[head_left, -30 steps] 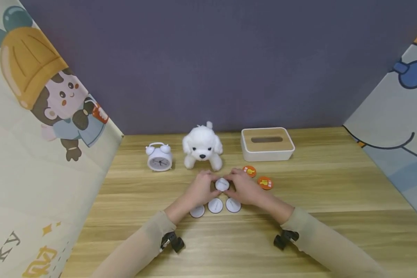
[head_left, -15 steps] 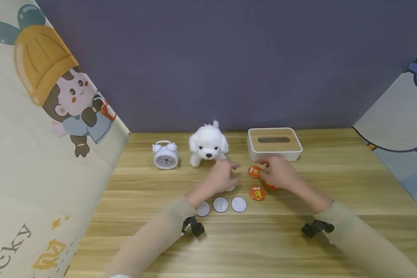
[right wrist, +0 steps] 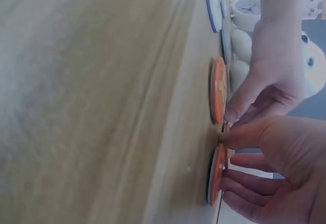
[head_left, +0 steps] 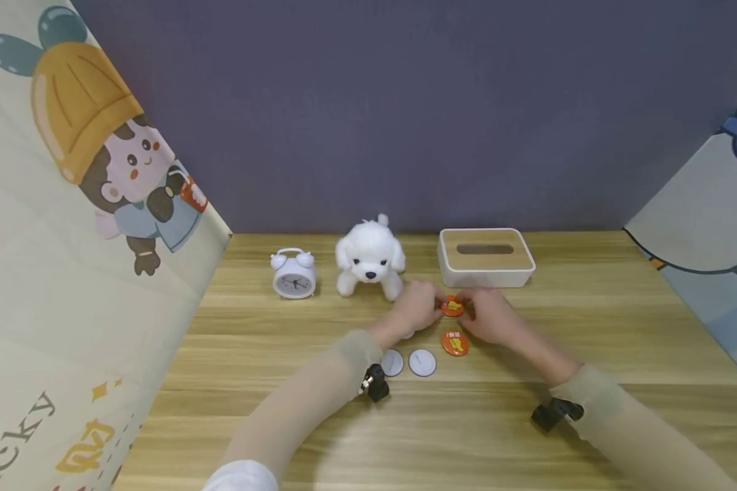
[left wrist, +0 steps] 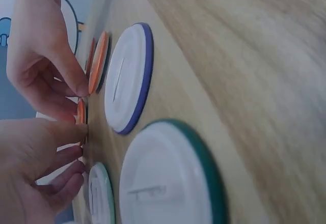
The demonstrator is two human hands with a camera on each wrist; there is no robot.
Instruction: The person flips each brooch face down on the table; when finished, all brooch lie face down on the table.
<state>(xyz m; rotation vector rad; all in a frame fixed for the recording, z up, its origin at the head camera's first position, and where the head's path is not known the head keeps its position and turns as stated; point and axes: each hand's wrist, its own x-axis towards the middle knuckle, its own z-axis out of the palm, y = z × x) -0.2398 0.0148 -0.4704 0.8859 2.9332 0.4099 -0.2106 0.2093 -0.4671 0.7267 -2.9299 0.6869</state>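
Note:
My left hand (head_left: 416, 307) and right hand (head_left: 490, 315) meet from either side at an orange button badge (head_left: 452, 306) with a yellow print. Fingertips of both hands pinch its edges; it lies at or just above the table. Nearer me is a second orange badge (head_left: 454, 343). Another orange badge (right wrist: 216, 175) shows beside my right hand's fingers in the right wrist view, hidden in the head view. White pin-backs face up on a purple-rimmed badge (left wrist: 128, 79), a dark-green-rimmed badge (left wrist: 168, 178) and a light-green-rimmed badge (left wrist: 101, 193), the last beside my left hand.
Behind the hands stand a white alarm clock (head_left: 294, 275), a white plush dog (head_left: 370, 259) and a tissue box (head_left: 486, 259) with a wooden lid. A dark panel (head_left: 405, 123) closes off the back of the wooden table (head_left: 270, 389); printed panels flank it.
Both hands let go of a white-backed badge and moved right. The right hand went first, then the left followed, and now both are at the far orange badge.

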